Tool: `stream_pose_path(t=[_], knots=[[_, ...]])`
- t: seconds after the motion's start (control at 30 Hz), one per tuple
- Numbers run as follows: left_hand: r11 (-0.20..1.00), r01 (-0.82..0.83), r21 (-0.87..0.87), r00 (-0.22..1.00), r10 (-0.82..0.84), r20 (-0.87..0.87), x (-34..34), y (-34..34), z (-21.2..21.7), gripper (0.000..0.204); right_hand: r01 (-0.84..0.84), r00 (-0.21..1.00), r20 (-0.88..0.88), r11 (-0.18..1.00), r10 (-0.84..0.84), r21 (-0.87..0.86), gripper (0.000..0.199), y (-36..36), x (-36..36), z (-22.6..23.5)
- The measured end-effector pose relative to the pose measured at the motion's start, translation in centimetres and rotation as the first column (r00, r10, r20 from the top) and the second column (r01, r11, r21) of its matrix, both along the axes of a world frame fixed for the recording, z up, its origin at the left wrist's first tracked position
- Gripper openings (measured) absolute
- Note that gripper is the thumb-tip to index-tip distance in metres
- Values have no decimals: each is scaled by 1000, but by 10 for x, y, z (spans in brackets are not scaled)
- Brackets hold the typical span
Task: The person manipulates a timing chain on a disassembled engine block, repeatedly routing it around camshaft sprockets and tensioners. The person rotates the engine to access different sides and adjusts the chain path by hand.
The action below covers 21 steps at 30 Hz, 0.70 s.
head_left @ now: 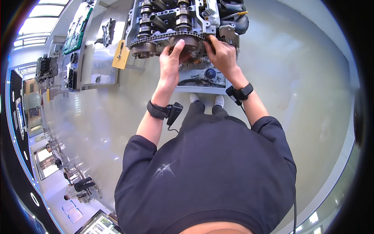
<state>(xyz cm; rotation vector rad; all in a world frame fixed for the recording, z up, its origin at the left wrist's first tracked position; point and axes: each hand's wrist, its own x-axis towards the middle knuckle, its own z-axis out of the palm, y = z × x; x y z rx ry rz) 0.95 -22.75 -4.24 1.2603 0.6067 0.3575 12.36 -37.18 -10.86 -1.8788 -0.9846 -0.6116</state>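
An engine cylinder head (165,15) with two exposed camshafts stands in front of me. A timing chain (156,38) runs across its near end, over the left camshaft sprocket (143,50) and the right camshaft sprocket (189,42). My left hand (170,64) is closed at the right sprocket, thumb on its near face and the other fingers partly hidden beneath. At the right end of the chain, my right hand (223,56) pinches it between thumb and index finger, beside the engine's corner. Dark straps with small black devices circle both forearms.
Below the engine, a stand tray (200,89) holds a blue-centred round part (210,73) and a dark chain or belt. On the left, a metal workbench (105,74) carries a yellow board (121,54) with a tool, and a green tray (78,33). People (80,185) are far left.
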Motion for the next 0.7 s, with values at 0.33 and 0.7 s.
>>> stream_pose_path(t=[0.33, 0.7], knots=[[842, -42, 538, 988, 114, -102, 2, -8, 9, 67, -11, 998, -54, 995, 16, 97, 22, 10, -4, 1], [706, -39, 708, 970, 197, -143, 8, -15, 10, 72, -13, 996, -88, 993, 24, 115, 23, 4, -1, -3]])
